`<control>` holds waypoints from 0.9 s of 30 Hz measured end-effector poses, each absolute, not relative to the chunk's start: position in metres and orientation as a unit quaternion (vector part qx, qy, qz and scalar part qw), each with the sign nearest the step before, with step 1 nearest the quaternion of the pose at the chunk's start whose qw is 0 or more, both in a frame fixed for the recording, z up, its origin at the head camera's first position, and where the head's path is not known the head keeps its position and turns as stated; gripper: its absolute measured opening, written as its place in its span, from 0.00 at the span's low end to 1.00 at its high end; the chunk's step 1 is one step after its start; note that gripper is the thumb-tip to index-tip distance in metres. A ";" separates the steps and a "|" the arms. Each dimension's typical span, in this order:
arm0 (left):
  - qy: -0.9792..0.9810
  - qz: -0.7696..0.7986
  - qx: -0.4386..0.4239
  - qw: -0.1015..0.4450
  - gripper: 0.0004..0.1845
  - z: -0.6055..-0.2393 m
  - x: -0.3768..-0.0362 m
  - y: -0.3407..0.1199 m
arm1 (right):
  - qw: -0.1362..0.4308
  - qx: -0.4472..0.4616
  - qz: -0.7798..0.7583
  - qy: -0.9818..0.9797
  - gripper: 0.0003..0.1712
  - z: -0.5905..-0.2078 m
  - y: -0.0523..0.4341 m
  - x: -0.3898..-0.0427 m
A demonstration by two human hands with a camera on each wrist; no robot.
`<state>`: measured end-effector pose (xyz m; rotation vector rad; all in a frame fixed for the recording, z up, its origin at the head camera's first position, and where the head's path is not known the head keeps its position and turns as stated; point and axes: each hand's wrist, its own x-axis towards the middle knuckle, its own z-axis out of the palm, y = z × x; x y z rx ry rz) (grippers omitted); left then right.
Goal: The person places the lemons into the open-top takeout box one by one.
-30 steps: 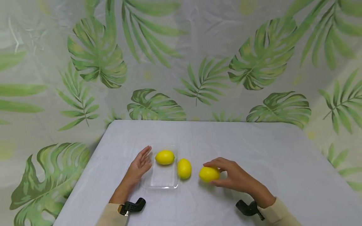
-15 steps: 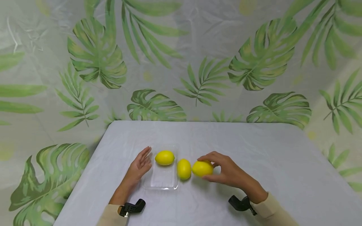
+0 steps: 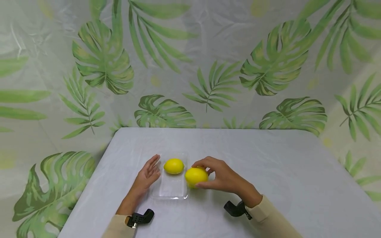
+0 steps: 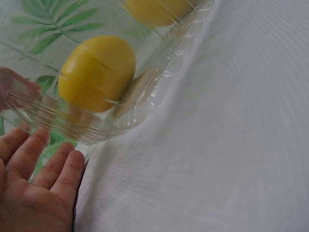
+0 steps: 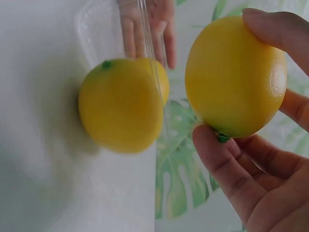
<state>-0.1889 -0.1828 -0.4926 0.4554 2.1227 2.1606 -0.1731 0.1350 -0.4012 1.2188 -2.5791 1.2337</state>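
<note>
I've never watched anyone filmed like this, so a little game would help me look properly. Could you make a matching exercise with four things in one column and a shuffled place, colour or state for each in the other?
Column one
1. Left hand
2. Right hand
3. Plastic container
4. Tablecloth

Column two
A. Holding a raised lemon
B. White, underneath the rest
C. By the container's left side, holding nothing
D. Clear, with one lemon inside

Right pairs: 1-C, 2-A, 3-D, 4-B
</note>
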 end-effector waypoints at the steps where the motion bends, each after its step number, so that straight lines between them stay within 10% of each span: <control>1: 0.694 0.704 0.148 0.040 0.36 -0.493 -0.189 -0.183 | 0.016 0.396 0.396 -0.828 0.28 -0.400 0.132 -0.174; 27: 0.701 0.698 0.141 0.043 0.37 -0.490 -0.187 -0.182 | -0.004 0.385 0.375 -0.843 0.26 -0.410 0.065 -0.174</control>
